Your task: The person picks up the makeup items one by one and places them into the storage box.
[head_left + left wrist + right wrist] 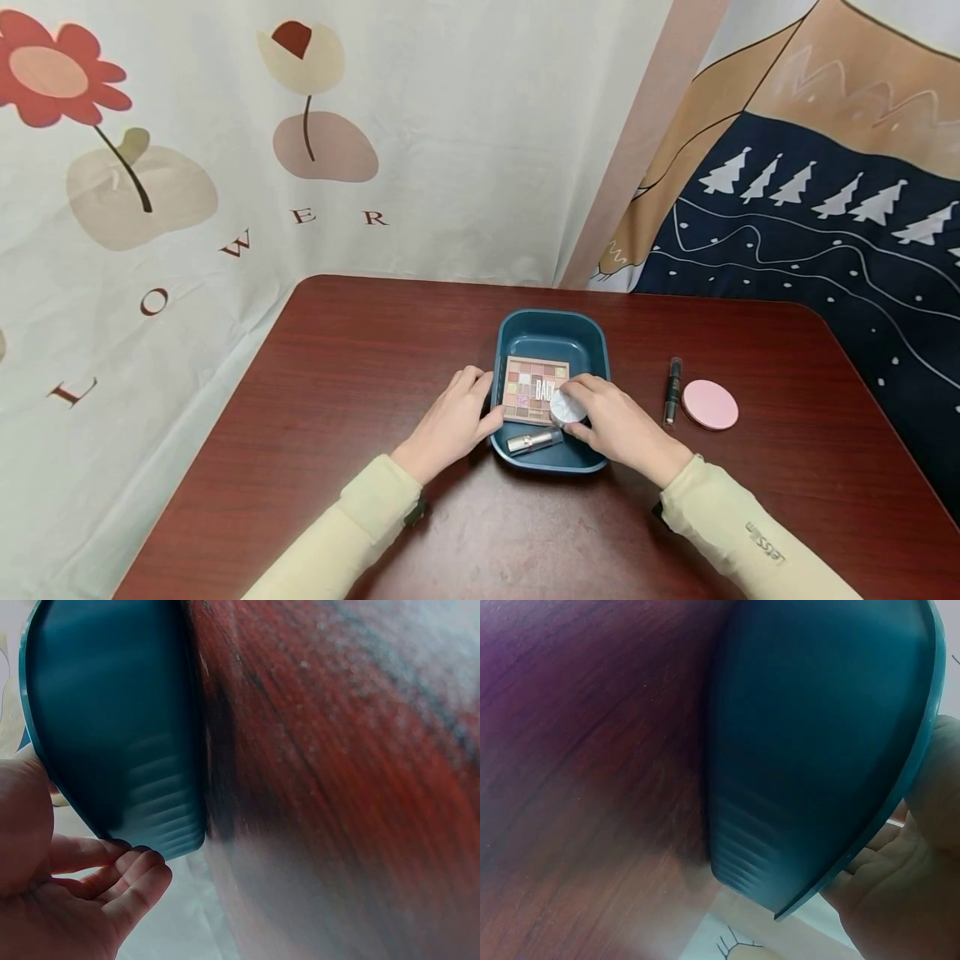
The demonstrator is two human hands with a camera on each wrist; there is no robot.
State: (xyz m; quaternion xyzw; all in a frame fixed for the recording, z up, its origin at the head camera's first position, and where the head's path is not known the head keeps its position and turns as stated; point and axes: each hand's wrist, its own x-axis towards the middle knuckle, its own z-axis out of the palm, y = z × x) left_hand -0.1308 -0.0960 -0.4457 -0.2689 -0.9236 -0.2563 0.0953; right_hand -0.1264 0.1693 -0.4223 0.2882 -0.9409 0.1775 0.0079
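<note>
A dark teal plastic bin (551, 325) stands on the table. My left hand (459, 410) holds its left wall, thumb over the rim and fingers (142, 881) against the outside. Reaching over the right rim, my right hand (617, 418) grips a small round white-topped case (567, 408) between thumb and fingers, inside the bin. An eyeshadow palette (525, 383) with a grid of colours lies in the bin, partly overlapped by the round case. Nearer me in the bin is a silver and dark lipstick tube (534, 442). The right wrist view has the fingers largely hidden behind the bin wall.
Right of the bin, a dark slim makeup stick (672, 392) lies on the reddish-brown table (360, 350). Beside it is a round pink compact (710, 405). Printed curtains (465, 150) hang behind the table's far edge.
</note>
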